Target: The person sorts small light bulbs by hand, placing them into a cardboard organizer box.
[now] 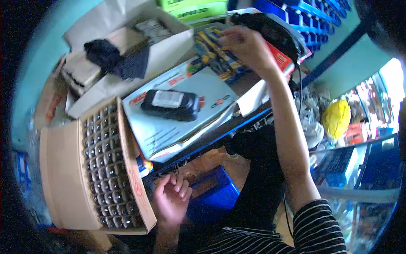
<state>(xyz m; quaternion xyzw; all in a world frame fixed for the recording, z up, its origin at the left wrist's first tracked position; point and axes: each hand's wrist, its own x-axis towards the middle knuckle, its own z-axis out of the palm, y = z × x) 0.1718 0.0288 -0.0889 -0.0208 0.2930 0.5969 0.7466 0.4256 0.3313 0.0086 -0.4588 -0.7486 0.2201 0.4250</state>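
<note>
My right hand [249, 48] reaches over several blue-and-yellow packets [215, 57] in a box at the back; motion blur smears its fingers, which overlap the packets. Down near the front, my left hand [171, 201] has its palm turned up, the fingers loosely curled with nothing in them. Beside it stands an open brown carton [141, 197], filled with rows of small glass bulbs [111, 165] in a cardboard grid. Between the hands lies a flat pale-blue box [154, 133], with a black wrapped pack [171, 103] bearing a white label on top.
An open white box [169, 51] holding dark cloth [116, 59] stands at the back left. A black bag [268, 34] lies beyond my right hand. Below the table edge is a blue bin [215, 197]. To the right, a glass counter [359, 194] and a yellow bag [337, 118].
</note>
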